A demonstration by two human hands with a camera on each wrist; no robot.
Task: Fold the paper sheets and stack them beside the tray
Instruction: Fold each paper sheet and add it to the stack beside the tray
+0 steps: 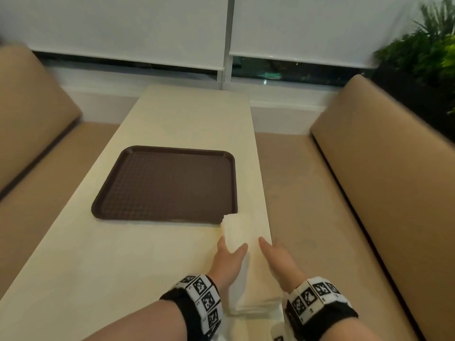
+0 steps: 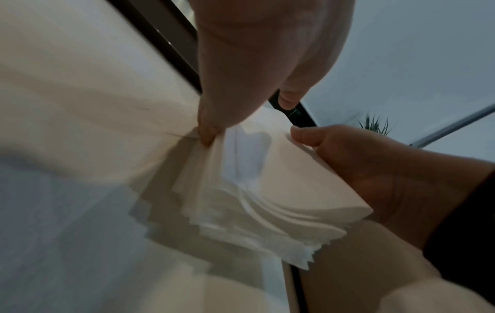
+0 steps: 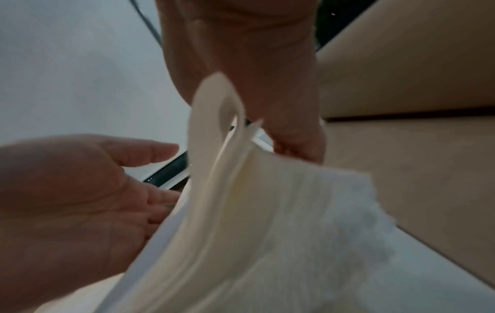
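Observation:
A stack of white paper sheets (image 1: 236, 228) lies along the table's right edge, its far end at the front right corner of the brown tray (image 1: 167, 183). My left hand (image 1: 232, 245) is at the stack's left side, palm open; a fingertip (image 2: 207, 135) presses the stack's edge (image 2: 254, 190) and the thumb stays apart. My right hand (image 1: 269, 251) holds the stack's right side: in the left wrist view the right hand (image 2: 335, 152) has its thumb on top, and in the right wrist view its fingers (image 3: 294, 148) curl at the paper (image 3: 267, 211), whose top layers bow into a loop.
The cream table (image 1: 123, 254) is long and narrow, and its right edge runs just beside the stack. Tan padded benches (image 1: 369, 180) flank it on both sides. White blinds and a window sill stand beyond the far end, with a green plant (image 1: 428, 52) at the upper right.

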